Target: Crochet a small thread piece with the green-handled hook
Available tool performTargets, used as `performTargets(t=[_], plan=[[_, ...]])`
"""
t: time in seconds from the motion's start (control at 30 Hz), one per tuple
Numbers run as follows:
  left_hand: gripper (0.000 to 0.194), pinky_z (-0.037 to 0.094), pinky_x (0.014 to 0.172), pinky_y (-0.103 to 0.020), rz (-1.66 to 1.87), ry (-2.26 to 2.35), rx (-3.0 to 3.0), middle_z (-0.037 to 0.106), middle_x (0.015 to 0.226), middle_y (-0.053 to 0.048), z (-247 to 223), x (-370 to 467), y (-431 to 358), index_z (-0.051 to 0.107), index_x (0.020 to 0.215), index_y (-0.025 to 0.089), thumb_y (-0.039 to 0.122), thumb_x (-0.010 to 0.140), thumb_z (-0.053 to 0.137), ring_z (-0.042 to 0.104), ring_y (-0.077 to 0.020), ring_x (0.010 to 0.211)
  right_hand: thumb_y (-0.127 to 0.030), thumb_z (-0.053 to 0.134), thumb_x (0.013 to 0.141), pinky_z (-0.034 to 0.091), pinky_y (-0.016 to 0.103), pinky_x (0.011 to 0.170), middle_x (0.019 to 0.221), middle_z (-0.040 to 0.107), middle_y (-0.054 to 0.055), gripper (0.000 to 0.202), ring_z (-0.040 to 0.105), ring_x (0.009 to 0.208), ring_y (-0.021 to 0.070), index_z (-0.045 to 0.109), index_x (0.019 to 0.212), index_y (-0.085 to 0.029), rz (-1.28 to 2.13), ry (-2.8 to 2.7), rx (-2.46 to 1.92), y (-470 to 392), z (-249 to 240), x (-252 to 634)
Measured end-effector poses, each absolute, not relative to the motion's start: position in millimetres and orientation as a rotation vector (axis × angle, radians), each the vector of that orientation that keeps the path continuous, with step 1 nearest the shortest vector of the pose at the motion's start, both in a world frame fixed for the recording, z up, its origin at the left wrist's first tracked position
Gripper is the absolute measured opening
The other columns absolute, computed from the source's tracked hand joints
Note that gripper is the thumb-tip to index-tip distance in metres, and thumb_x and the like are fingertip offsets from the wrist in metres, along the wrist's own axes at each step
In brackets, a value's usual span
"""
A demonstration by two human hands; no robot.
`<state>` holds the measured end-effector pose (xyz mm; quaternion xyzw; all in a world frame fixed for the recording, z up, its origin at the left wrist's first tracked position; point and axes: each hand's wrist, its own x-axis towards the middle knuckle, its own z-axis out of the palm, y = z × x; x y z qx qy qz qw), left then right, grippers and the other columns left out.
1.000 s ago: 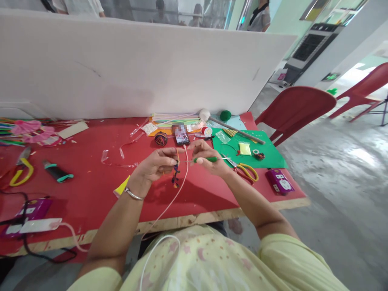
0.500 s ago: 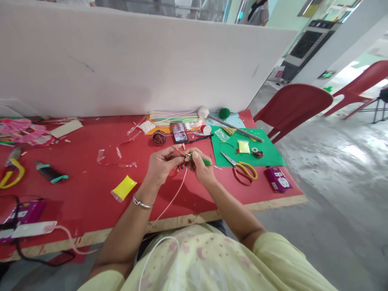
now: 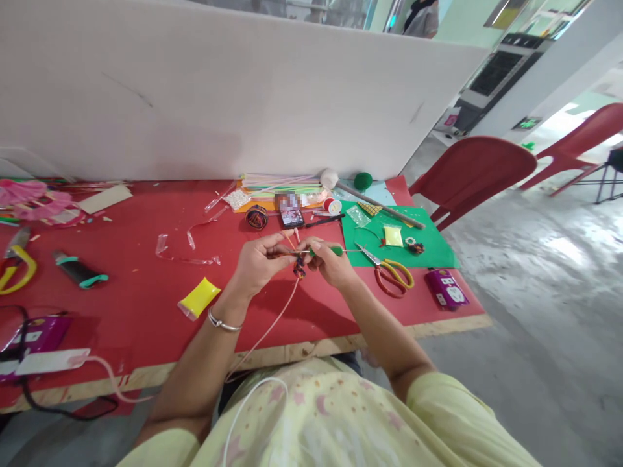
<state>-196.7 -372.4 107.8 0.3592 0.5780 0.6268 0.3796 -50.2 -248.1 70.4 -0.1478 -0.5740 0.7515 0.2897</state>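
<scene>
My right hand is closed around the green handle of a crochet hook, its thin metal shaft pointing left. Facing it, my left hand pinches yarn at the hook's tip. A small dark multicoloured piece of yarn work hangs between both hands, just under the shaft. Behind my left hand lies a ball of dark multicoloured yarn. From near the hanging piece a thin pale pink cord runs down over the table edge; whether it is attached cannot be made out.
On the red table lie scissors, a green sheet, a phone, a thread spool, a yellow packet and a purple box. At left are a utility knife and pliers. A white board stands behind.
The hook has turned to lie nearly level, its shaft now showing between my hands. The dark yarn piece hangs more in sight below it. The view has shifted slightly.
</scene>
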Motion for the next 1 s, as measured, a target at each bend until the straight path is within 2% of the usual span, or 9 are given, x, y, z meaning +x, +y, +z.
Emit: performTargets(t=[0.17,0.5,0.77,1.0], plan=[[0.076,0.058,0.075,-0.029,1.501,1.514,0.984,0.078,0.081,-0.005,109.5,-196.8,-372.6,0.069,0.133,0.008,0.030,0.063,0.091,0.071,-0.0173,0.075,-0.045,0.070,0.091,0.047,0.019,0.052,0.077,0.072,0.004,0.031,0.061,0.061,0.0097,0.081,0.089,-0.015,2.051,-1.672,-0.317,-234.0,74.6,-41.8],[0.076,0.058,0.078,-0.030,1.386,1.499,1.039,0.079,0.085,-0.007,109.3,-194.7,-371.8,0.068,0.136,0.007,0.029,0.067,0.089,0.073,-0.0181,0.077,-0.047,0.072,0.089,0.055,0.020,0.052,0.080,0.077,0.009,0.036,0.070,0.064,0.0142,0.083,0.090,-0.013,2.083,-1.807,-0.283,-217.7,76.3,-32.5],[0.069,0.057,0.071,-0.027,1.374,1.581,1.081,0.078,0.080,-0.006,113.5,-190.2,-371.3,0.069,0.134,0.008,0.025,0.068,0.085,0.071,-0.0172,0.072,-0.048,0.070,0.091,0.057,0.021,0.050,0.080,0.079,0.011,0.039,0.076,0.070,0.0193,0.083,0.091,-0.012,2.033,-1.843,-0.310,-218.3,81.9,-27.1],[0.066,0.051,0.066,-0.023,1.367,1.708,1.169,0.077,0.077,-0.004,106.7,-192.9,-370.6,0.070,0.134,0.008,0.022,0.071,0.080,0.066,-0.0140,0.067,-0.052,0.069,0.091,0.062,0.025,0.054,0.085,0.078,0.011,0.045,0.075,0.068,0.0177,0.077,0.072,-0.013,1.881,-1.895,-0.276,-227.5,93.4,-25.6]])
